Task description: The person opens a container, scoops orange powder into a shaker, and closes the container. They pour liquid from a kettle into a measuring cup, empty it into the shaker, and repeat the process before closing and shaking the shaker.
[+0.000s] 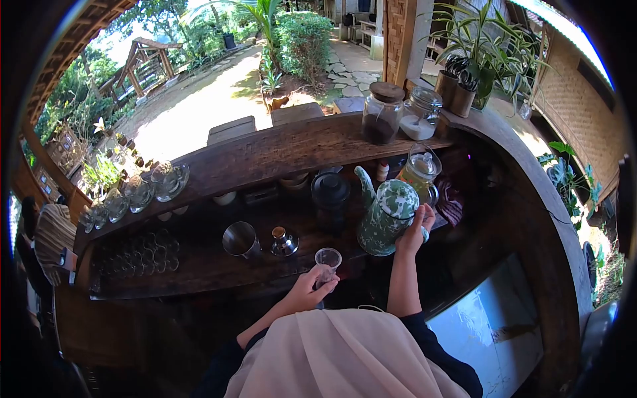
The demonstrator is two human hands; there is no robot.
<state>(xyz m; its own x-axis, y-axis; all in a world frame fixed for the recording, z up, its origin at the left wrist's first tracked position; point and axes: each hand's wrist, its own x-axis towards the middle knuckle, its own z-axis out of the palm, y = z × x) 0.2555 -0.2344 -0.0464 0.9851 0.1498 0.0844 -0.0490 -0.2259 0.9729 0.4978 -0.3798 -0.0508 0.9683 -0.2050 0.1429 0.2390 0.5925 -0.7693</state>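
Note:
My left hand (314, 286) is closed round a small clear glass (328, 258) near the counter's front edge. To the right, my right hand (415, 233) grips the handle of a green and white speckled pot (387, 219), whose spout points up and to the left. The pot is upright, close to the counter, and apart from the glass. Left of the glass are a metal shaker lid (284, 243) and an open metal cup (241, 239). Behind them stands a dark lidded press (330, 192). A glass jug with a lid (421, 171) is behind the pot.
On the raised wooden ledge (265, 149) stand a jar of dark powder (381, 119), a jar of white grains (419, 119) and several upturned glass cups (169, 180). Rows of small glasses (146, 255) fill the left. A striped cloth (450, 202) lies right of the pot.

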